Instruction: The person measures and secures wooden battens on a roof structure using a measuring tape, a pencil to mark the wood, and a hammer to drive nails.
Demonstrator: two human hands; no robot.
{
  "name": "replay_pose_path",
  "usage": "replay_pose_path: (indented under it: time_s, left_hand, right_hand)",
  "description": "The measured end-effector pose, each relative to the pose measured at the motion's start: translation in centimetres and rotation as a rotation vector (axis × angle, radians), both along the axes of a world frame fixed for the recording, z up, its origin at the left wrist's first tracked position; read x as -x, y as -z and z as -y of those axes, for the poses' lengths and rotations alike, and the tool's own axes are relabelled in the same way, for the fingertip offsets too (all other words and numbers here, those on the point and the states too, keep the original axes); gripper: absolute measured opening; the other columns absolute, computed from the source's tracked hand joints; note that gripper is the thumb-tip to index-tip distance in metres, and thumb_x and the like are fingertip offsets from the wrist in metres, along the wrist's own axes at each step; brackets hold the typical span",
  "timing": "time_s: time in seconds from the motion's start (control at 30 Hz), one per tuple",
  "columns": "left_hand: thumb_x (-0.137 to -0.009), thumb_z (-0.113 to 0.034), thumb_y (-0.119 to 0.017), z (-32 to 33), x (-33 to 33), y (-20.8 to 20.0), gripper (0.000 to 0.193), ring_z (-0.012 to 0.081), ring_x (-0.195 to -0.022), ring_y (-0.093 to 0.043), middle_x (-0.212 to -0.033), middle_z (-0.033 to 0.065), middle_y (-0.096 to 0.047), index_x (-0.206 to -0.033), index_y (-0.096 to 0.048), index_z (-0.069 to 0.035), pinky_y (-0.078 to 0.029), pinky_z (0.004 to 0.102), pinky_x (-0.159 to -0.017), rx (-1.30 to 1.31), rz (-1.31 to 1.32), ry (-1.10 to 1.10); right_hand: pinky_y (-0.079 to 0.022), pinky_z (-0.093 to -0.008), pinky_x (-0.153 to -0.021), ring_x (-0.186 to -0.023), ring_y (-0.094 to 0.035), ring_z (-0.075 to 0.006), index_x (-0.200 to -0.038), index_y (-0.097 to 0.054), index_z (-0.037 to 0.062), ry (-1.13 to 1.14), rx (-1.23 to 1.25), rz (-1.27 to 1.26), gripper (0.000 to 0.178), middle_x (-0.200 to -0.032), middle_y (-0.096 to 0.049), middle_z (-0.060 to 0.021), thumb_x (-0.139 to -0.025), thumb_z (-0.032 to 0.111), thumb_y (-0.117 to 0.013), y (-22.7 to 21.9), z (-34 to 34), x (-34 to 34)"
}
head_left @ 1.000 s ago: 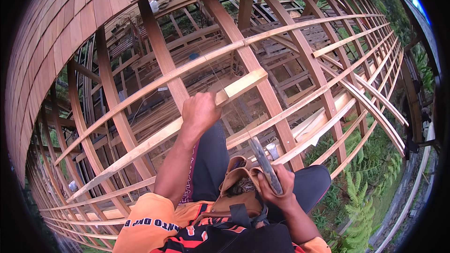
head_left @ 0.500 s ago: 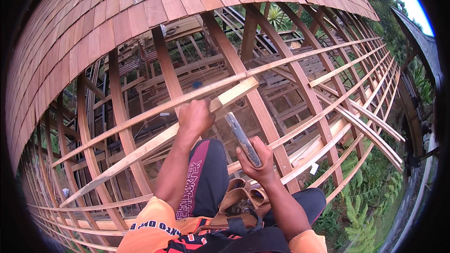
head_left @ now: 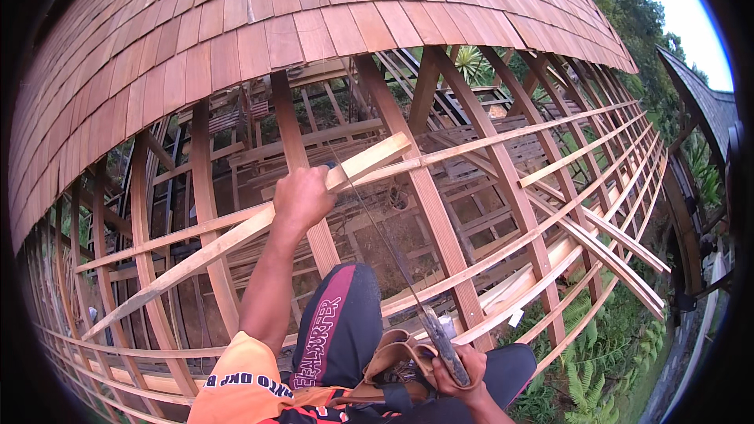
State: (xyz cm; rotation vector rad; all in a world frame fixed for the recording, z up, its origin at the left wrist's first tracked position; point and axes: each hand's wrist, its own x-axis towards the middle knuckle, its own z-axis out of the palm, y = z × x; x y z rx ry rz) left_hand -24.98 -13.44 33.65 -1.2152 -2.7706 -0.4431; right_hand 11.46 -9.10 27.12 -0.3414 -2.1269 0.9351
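Long, pale, squared wooden batten [head_left: 228, 240]

Free gap between two brown rafters [head_left: 432, 216] — saw [head_left: 385, 235] across it, pale timber [head_left: 367, 161] above, thin batten [head_left: 441, 284] below.

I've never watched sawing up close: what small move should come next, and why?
Probably a push of the saw away from the body: it appears to cross the batten, the right hand holds its handle low by the lap, and the left hand grips the batten beside it.
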Motion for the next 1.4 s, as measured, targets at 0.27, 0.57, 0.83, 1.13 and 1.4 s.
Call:
replay_pose_path:
  time_s: [0.27, 0.57, 0.83, 1.13, 1.4]
  left_hand:
    - [-0.072, -0.021, -0.073, 1.6, -1.1, 0.9, 0.028, 0.0404, -0.082, -0.07, -0.08, 0.022, -0.07, -0.095, -0.071, -0.005, -0.056, 0.051, -0.075, 0.051, 0.007, -0.039]
    - [-0.073, -0.012, -0.07, 1.0, -4.2, 2.2, 0.02, 0.0407, -0.082, -0.07, -0.081, 0.0226, -0.07, -0.092, -0.068, -0.005, -0.056, 0.0508, -0.075, 0.055, 0.068, 0.056]
    - [-0.073, -0.019, -0.072, 0.8, -6.4, 3.4, 0.023, 0.0404, -0.081, -0.07, -0.078, 0.0235, -0.069, -0.091, -0.064, -0.005, -0.056, 0.0516, -0.074, 0.095, 0.073, 0.091]
    - [-0.071, -0.021, -0.075, 1.0, -5.0, 0.6, 0.031, 0.0424, -0.086, -0.068, -0.084, 0.0227, -0.07, -0.097, -0.068, -0.004, -0.055, 0.052, -0.079, 0.046, 0.02, 0.022]
    - [-0.071, -0.015, -0.071, 3.2, -2.5, 0.1, 0.028, 0.0426, -0.086, -0.068, -0.085, 0.0231, -0.07, -0.096, -0.069, -0.003, -0.054, 0.051, -0.077, -0.043, 0.096, -0.024]
  right_hand:
    - [-0.051, -0.0331, -0.053, -0.058, -0.068, -0.0279, -0.085, -0.06, -0.0003, -0.081, 0.136, 0.038, 0.019, -0.07, -0.064, -0.0123, -0.077, 0.004, -0.077, 0.1, -1.5, 6.5]
    - [-0.048, -0.0352, -0.052, -0.055, -0.064, -0.0287, -0.085, -0.06, 0.0013, -0.061, 0.078, -0.05, 0.02, -0.069, -0.059, -0.0118, -0.077, 0.004, -0.078, -0.7, -2.1, 10.7]
    - [-0.045, -0.035, -0.049, -0.051, -0.06, -0.0248, -0.087, -0.063, 0.0016, -0.046, 0.063, -0.014, 0.017, -0.065, -0.056, -0.0096, -0.077, 0.005, -0.077, -0.4, -1.9, 7.1]
    - [-0.051, -0.0363, -0.054, -0.058, -0.067, -0.0275, -0.085, -0.063, -0.0009, -0.049, 0.036, -0.07, 0.017, -0.072, -0.063, -0.0128, -0.074, 0.002, -0.075, -0.9, -0.1, 1.7]
    - [-0.052, -0.0356, -0.056, -0.064, -0.068, -0.0283, -0.092, -0.062, 0.0003, -0.17, 0.075, -0.086, 0.019, -0.076, -0.064, -0.0142, -0.078, 0.003, -0.074, -0.7, 1.3, -1.7]
